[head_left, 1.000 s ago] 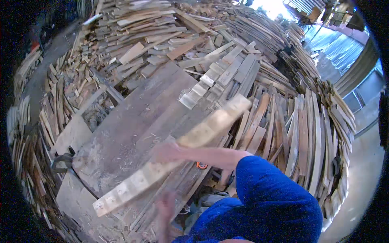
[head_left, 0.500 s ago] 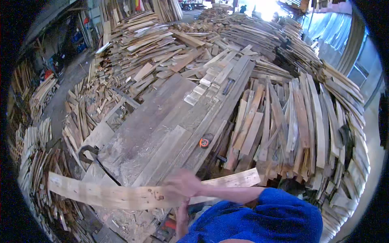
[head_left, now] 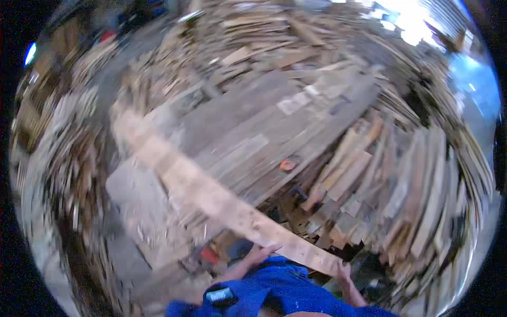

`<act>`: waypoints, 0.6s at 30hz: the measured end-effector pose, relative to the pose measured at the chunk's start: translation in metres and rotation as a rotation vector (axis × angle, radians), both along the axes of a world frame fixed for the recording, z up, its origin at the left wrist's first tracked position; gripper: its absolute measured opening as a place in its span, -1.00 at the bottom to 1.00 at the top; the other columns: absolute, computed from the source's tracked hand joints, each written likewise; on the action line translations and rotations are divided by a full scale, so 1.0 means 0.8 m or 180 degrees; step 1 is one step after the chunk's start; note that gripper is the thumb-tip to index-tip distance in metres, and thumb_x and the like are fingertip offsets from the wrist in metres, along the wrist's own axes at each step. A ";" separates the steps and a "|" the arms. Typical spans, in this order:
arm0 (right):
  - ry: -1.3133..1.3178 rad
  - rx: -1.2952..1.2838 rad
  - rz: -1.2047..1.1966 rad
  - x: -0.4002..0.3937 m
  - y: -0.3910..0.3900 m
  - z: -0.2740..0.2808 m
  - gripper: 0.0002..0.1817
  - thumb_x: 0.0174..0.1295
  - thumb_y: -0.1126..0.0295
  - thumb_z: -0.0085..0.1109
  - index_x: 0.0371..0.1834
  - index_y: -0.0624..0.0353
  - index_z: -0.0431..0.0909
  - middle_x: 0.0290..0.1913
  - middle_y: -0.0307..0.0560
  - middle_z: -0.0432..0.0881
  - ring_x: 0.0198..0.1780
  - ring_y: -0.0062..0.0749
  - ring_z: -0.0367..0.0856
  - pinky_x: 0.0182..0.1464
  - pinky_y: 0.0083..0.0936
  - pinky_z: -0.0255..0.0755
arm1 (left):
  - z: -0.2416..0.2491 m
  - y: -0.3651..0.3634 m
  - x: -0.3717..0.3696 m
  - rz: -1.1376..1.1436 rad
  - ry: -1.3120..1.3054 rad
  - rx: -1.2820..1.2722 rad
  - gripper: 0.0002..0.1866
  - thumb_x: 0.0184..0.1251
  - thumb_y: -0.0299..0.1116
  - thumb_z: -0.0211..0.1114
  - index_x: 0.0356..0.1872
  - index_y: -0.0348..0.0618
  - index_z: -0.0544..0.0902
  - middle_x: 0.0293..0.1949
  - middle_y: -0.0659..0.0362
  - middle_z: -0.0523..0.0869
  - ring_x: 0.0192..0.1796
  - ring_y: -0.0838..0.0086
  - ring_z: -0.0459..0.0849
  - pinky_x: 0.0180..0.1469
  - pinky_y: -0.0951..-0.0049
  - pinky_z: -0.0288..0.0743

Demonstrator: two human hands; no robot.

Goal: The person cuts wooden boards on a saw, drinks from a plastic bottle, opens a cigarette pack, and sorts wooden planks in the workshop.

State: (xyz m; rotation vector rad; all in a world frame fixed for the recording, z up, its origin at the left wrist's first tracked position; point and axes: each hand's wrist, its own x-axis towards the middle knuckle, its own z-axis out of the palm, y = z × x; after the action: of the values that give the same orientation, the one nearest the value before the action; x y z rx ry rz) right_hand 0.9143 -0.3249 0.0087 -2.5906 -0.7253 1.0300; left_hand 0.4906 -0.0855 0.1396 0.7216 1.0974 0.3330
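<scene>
A long pale wooden board (head_left: pixel 211 198) slants across the view, its far end at the upper left and its near end by my body. My right hand (head_left: pixel 344 271) grips the near end. Against the lower edge, a little further along, my left hand (head_left: pixel 263 253) holds the board from below, its fingers partly hidden. Beyond the board lies the plank-topped bench (head_left: pixel 232 111), with an orange and black tape measure (head_left: pixel 288 164) on it. Motion blur softens most of the view.
Loose planks (head_left: pixel 412 185) are heaped along the right side. More wood (head_left: pixel 269 37) is piled behind the bench, and offcuts (head_left: pixel 74 174) lie at the left. Something red (head_left: pixel 209 254) sits low beside my left arm.
The board has swung from lying crosswise to a steep slant, its left end moving up and away. My right hand now holds its near end; my hands have moved apart. The view has turned.
</scene>
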 end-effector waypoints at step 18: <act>0.4217 0.2454 -0.0203 -0.293 0.618 0.152 -0.78 0.35 0.11 0.12 -0.21 -0.01 0.56 -0.52 -0.40 0.33 -0.44 -0.63 0.39 -0.49 -0.59 0.32 | 0.194 0.524 -0.103 0.1976 0.2195 0.4148 -0.63 0.41 -0.23 0.11 0.09 -0.28 0.49 -0.32 0.10 0.61 -0.31 0.39 0.53 -0.29 0.23 0.42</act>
State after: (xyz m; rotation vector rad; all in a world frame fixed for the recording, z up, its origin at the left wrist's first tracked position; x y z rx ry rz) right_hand 0.6795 0.1695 0.1301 -0.9204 -0.4699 1.6441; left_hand 0.4080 0.3336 0.2946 1.7090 1.7188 1.4885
